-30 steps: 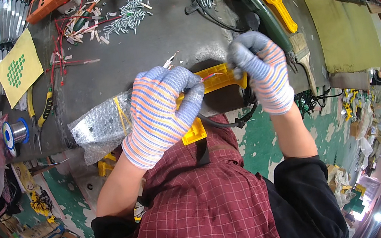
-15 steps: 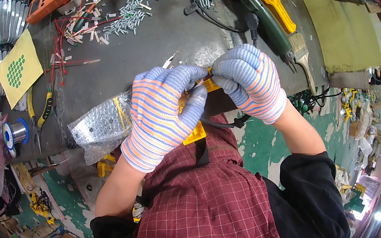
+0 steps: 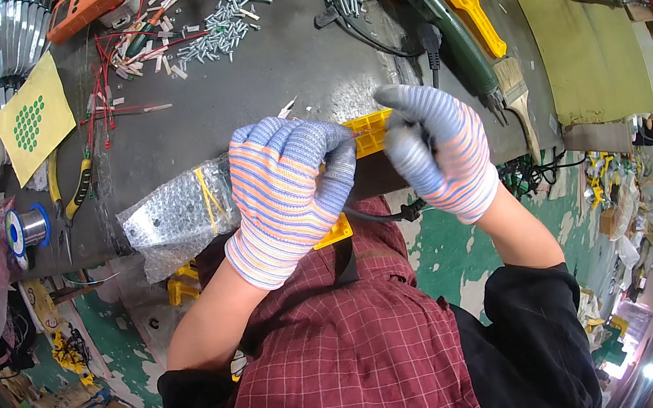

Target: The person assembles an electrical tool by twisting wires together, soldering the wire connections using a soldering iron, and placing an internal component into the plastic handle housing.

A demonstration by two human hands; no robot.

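My left hand (image 3: 282,189), in a striped knit glove, is closed, with thumb and forefinger pinched together. A small reddish thing, perhaps a wire end, shows at those fingertips; what they grip is mostly hidden. Right beside them is a yellow plastic part (image 3: 371,132) with a ribbed, hollow inside, at the bench's near edge. My right hand (image 3: 446,156), gloved alike, is just right of that part, its thumb and fingers apart and nothing between them. Below the left hand another bit of yellow plastic (image 3: 336,231) shows; whether it belongs to the same part I cannot tell.
A bubble-wrapped packet (image 3: 176,214) lies left of my left hand. Farther left are pliers (image 3: 76,186), a solder spool (image 3: 28,228) and red wires (image 3: 104,102). Loose screws (image 3: 221,34) lie at the back. A green power tool (image 3: 448,29), brush (image 3: 514,91) and yellow parts (image 3: 470,5) are at right.
My right hand has drawn back to the right from the left fingertips and its fingers have spread. More of the yellow part now shows between the hands. The left hand remains pinched.
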